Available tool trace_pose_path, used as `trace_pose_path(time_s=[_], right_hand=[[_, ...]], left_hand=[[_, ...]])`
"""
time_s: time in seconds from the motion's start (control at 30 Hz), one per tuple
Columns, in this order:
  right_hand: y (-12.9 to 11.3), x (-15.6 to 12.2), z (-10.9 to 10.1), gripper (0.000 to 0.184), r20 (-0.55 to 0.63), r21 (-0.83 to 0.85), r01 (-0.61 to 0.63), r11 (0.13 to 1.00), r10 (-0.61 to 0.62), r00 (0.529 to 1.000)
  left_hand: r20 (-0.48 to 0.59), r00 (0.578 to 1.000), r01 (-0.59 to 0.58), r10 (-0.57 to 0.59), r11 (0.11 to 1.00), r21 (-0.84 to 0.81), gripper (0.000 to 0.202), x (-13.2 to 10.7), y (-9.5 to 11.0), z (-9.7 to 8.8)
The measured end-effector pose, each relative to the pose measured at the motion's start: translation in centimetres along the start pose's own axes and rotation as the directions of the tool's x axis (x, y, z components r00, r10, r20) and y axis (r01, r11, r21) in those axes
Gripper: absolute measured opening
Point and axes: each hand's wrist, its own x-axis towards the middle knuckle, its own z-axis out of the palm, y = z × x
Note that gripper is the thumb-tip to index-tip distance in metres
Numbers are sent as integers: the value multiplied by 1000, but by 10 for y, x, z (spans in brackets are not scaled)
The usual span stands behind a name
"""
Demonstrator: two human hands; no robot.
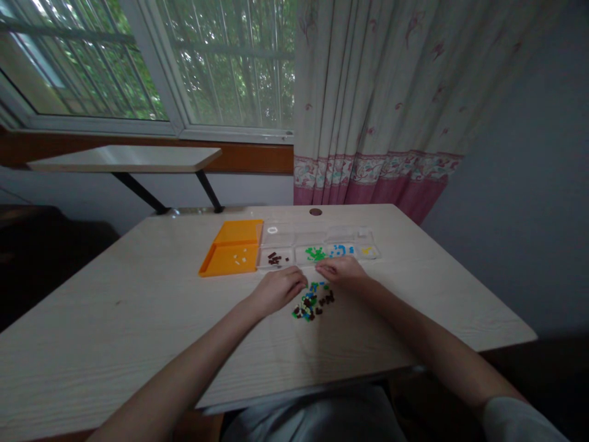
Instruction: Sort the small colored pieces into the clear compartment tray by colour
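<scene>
A mixed pile of small building bricks (309, 305) in brown, green, blue and pale colours lies on the table. Just left of its upper part is my left hand (281, 290), its fingers curled together; whatever they may hold is hidden. My right hand (344, 271) is pinched closed at the front edge of a clear divided tray (313, 232), and I cannot make out anything between the fingertips. In the tray's front compartments are brown bricks (274, 258), green bricks (315, 253), blue bricks (341, 250) and yellow bricks (367, 250).
Left of the clear tray stands an orange two-part tray (223, 259) with several white pieces (240, 258) in its front part. A white ring (272, 230) shows in a back compartment. A raised shelf (138, 158) stands at the back left, and a curtain (368, 110) hangs behind the table (151, 319).
</scene>
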Motion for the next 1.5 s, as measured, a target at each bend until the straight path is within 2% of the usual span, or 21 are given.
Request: trace_pose_path(time_s=[0.13,0.27,0.6,0.67,0.77,0.9,1.17,1.4,1.5], right_hand=[[-7,-4,7,21,-29,19,122,992,-122,992],[-13,-5,9,23,-101,55,200,978,-194,976],[-12,-5,3,22,-109,40,194,980,-188,976],[-8,-3,0,21,-148,25,144,989,-138,979],[-2,-2,-7,23,-232,10,71,997,-67,970],[0,-1,-14,27,-334,7,95,995,-87,939],[-3,-1,-21,29,-409,-8,98,995,-93,908],[-3,0,-24,26,-498,-36,165,986,-161,852],[-2,0,-23,24,-506,-47,170,984,-170,846]], left_hand=[[-112,993,27,-28,1000,-14,22,0,1,-3],[-148,988,33,-29,999,23,22,1,3,-5],[-189,981,42,-36,999,27,23,2,5,-5],[-173,984,55,-51,998,20,22,1,4,-4],[-75,997,23,-20,999,35,24,1,3,-2],[30,999,-23,21,997,70,28,1,4,1],[51,999,-17,12,995,96,27,3,4,2],[55,998,24,-31,991,131,24,1,1,-1],[74,996,28,-39,988,153,23,1,-2,0]])
